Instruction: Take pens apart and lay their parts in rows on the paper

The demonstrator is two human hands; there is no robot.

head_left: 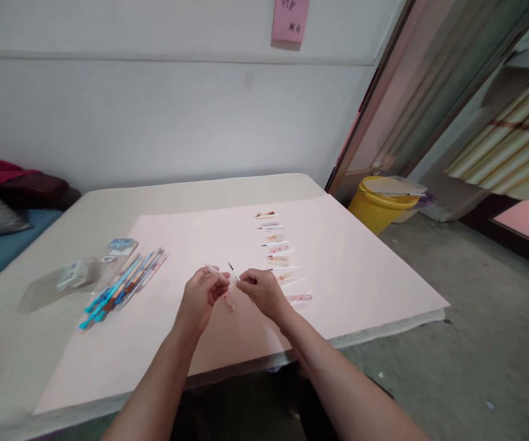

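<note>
My left hand (204, 293) is closed in a pinch on a slim pale pen part (212, 268), most of it hidden by the fingers. Close beside it, my right hand (261, 288) pinches a thin white pen refill (233, 271) with a dark tip pointing up and left. Just below the hands shows a pinkish pen piece (229, 302); whether it lies on the paper or is held I cannot tell. To the right runs a column of pen parts and refills (279, 250), laid out in several small groups. Near my right wrist is the closest group (300, 299).
A pile of pens (124, 285), some blue-capped, lies at the left beside clear plastic packaging (74, 275) and a blue-and-white packet (122, 246). Pale pink paper (209, 229) covers much of the table. A yellow bin (377, 205) stands beyond the right edge.
</note>
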